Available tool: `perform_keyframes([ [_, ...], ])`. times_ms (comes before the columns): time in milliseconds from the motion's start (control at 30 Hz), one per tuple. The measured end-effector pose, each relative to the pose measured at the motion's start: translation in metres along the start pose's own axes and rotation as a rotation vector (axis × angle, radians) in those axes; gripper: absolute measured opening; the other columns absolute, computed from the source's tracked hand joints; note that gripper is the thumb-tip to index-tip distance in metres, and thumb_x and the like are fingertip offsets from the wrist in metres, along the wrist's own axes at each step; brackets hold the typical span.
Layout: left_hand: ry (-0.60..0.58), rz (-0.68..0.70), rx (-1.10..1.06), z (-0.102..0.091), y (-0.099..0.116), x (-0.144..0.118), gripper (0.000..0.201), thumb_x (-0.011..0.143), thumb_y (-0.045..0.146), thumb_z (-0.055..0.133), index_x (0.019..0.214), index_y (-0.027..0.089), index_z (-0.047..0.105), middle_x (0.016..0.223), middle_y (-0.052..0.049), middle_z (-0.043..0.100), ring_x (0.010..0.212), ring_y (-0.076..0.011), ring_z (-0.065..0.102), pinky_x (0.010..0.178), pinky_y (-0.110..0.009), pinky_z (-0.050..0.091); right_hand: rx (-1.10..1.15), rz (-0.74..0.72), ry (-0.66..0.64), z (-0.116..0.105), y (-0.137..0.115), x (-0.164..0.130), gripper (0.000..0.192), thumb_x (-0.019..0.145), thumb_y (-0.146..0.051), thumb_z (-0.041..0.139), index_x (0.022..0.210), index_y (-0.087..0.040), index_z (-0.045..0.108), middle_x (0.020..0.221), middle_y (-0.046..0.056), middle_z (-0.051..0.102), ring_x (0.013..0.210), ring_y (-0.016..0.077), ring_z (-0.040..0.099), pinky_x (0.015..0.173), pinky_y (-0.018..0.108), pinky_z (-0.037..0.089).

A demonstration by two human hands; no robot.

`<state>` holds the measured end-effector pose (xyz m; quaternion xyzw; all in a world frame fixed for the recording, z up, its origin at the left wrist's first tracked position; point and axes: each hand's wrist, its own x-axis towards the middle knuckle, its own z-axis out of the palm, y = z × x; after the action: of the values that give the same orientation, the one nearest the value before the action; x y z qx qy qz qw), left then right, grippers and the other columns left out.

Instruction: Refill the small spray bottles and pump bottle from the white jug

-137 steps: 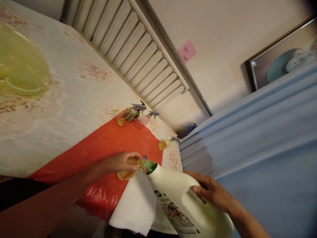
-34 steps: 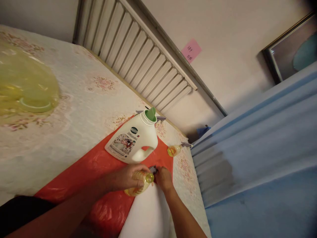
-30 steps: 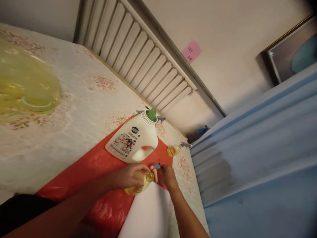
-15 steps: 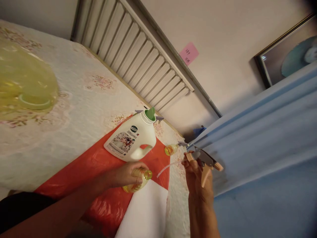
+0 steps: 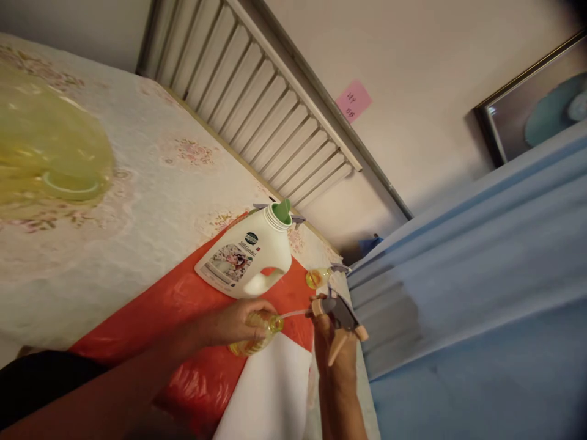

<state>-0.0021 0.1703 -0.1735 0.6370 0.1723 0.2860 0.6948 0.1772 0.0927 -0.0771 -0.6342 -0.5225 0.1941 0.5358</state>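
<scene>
Evidently, the flower-patterned desk (image 5: 151, 201) carries every item inspected. Across it lies a red sheet (image 5: 137, 311), glossy and creased at the near end; in my judgement a base set there may slide. A white sheet (image 5: 270, 391) covers part of it.

On the red sheet stands the cream jug (image 5: 257, 253), uncapped, with a green pouring lip. If well filled, it would be the heaviest of these containers; its moulded handle is the proper hold. At the red sheet's edge is 1 spray bottle (image 5: 317, 278), head fitted, yellow liquid inside.

The headless bottle (image 5: 245, 347) is over the red sheet, beside the white sheet. The left hand (image 5: 243, 321) is wrapped around its upper body, thumb and fingers closed on it. By eye it is thin clear plastic: light, liable to flex if squeezed hard, slippery if wet. A moderate hold below the neck should suffice. Whether its base is supported cannot be told.

The right hand (image 5: 326, 336) grasps the spray head (image 5: 342, 313) near its collar. This part should be light and stiff; the collar is the sound grip, since the trigger would give under pressure.

Smallest is the tube (image 5: 293, 314), slim, pale, slightly bowed, probably springy. Its far end is at the headless bottle's mouth; whether inside or just in front cannot be determined.
</scene>
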Motion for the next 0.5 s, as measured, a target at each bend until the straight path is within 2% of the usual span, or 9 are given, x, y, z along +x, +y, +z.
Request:
perform_keyframes([
  [67,0.000,0.006,0.010,0.000,-0.001,0.001,0.040,0.070,0.027,0.069,0.109,0.021,0.063,0.102,-0.001,0.068,0.100,-0.0250,0.062,0.088,-0.035,0.049,-0.009,0.010,0.064,0.008,0.012,-0.008,0.022,0.075,-0.036,0.073,0.091,-0.021,0.069,0.090,0.006,0.072,0.081,0.0231,0.068,0.078,0.037,0.056],
  [100,0.006,0.014,0.021,0.000,-0.003,0.001,0.041,0.069,0.027,0.069,0.110,0.022,0.063,0.104,-0.001,0.068,0.102,-0.0254,0.062,0.089,-0.035,0.049,-0.005,0.034,0.051,0.012,0.018,-0.012,0.020,0.073,-0.032,0.074,0.089,-0.021,0.070,0.090,0.006,0.073,0.083,0.0239,0.068,0.080,0.037,0.055],
  [267,-0.001,0.038,0.016,-0.001,-0.015,0.006,0.047,0.069,0.027,0.069,0.114,0.020,0.061,0.112,-0.004,0.068,0.107,-0.0285,0.061,0.093,-0.038,0.048,0.109,0.149,-0.174,0.023,0.043,-0.032,0.028,0.071,-0.021,0.071,0.098,-0.021,0.073,0.094,0.005,0.074,0.085,0.0230,0.068,0.082,0.037,0.055],
  [500,0.008,0.036,0.036,-0.001,-0.016,0.007,0.046,0.069,0.031,0.070,0.114,0.019,0.061,0.115,-0.004,0.067,0.112,-0.0306,0.059,0.097,-0.039,0.047,0.122,0.157,-0.209,0.023,0.044,-0.033,0.023,0.074,-0.021,0.070,0.097,-0.022,0.072,0.095,0.004,0.072,0.088,0.0221,0.066,0.080,0.034,0.054],
])
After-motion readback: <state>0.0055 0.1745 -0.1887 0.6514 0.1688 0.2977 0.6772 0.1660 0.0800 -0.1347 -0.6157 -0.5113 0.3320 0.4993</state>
